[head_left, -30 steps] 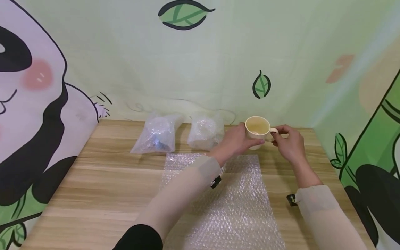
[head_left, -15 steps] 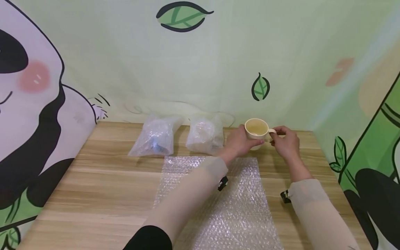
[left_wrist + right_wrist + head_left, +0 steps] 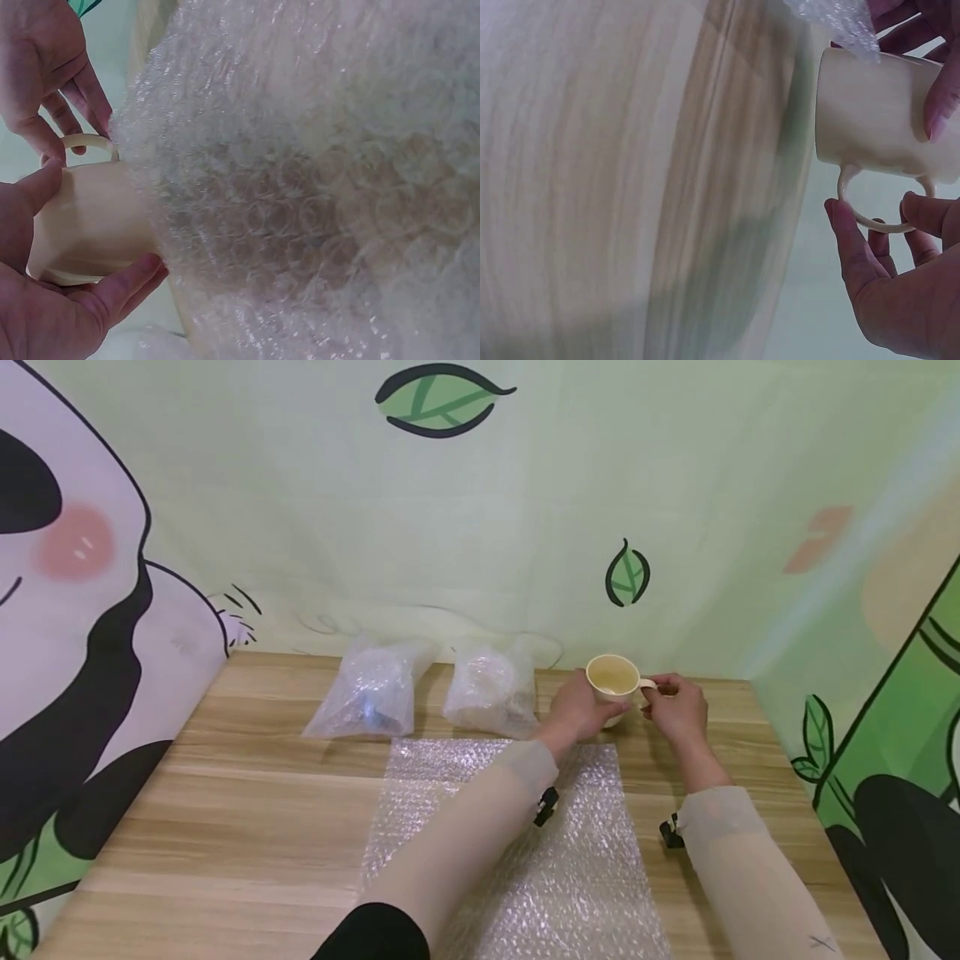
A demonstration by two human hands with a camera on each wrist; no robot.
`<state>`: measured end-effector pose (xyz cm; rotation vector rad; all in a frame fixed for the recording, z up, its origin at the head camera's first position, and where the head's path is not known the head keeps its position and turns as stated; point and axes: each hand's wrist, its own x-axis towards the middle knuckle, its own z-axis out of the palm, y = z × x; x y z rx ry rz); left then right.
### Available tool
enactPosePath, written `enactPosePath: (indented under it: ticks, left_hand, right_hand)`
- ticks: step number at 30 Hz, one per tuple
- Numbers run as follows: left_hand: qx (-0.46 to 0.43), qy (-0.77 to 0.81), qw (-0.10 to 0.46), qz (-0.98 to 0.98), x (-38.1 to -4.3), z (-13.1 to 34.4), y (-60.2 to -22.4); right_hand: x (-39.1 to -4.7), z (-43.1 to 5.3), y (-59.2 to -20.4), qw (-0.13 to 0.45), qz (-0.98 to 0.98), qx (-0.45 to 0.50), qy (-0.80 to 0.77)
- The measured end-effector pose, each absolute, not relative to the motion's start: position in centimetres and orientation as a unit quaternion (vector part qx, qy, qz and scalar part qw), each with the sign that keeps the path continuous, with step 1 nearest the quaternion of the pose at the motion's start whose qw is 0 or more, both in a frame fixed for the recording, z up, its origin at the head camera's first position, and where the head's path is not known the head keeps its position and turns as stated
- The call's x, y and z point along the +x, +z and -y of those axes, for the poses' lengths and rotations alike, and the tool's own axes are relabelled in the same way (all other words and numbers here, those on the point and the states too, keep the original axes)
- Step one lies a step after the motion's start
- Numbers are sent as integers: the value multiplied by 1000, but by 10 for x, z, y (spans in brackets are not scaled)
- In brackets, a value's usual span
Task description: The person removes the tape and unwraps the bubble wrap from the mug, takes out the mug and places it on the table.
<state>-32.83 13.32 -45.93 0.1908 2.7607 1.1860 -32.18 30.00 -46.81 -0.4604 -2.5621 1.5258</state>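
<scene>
A cream mug (image 3: 613,677) stands upright near the back edge of the wooden table, its handle pointing right. My left hand (image 3: 577,708) grips the mug's body from the left, thumb across the near side. With its fingers, my right hand (image 3: 678,710) pinches the handle (image 3: 877,225), as the right wrist view shows close up. In the left wrist view the mug (image 3: 94,221) lies between both hands, partly behind bubble wrap. A flat sheet of bubble wrap (image 3: 570,860) is spread on the table in front of the mug, partly under my left forearm.
Two bubble-wrapped bundles, one with something blue inside (image 3: 375,689) and a paler one (image 3: 491,689), sit at the back, left of the mug. A printed cloth wall (image 3: 525,510) rises right behind the table (image 3: 247,810).
Both hands keep their hold on the mug. It comes slightly lower in the head view, and my right forearm shifts a little to the left.
</scene>
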Motion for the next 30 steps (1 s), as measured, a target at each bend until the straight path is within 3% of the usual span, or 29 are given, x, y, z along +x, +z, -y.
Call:
enactPosePath:
  ticks: [18, 30]
  left_hand:
    - [75, 364, 88, -924, -341, -141, -477]
    - [89, 368, 84, -922, -333, -136, -464]
  right_hand:
    - [-326, -303, -479, 50, 834, -179, 520]
    - [-323, -306, -474, 20, 836, -162, 523]
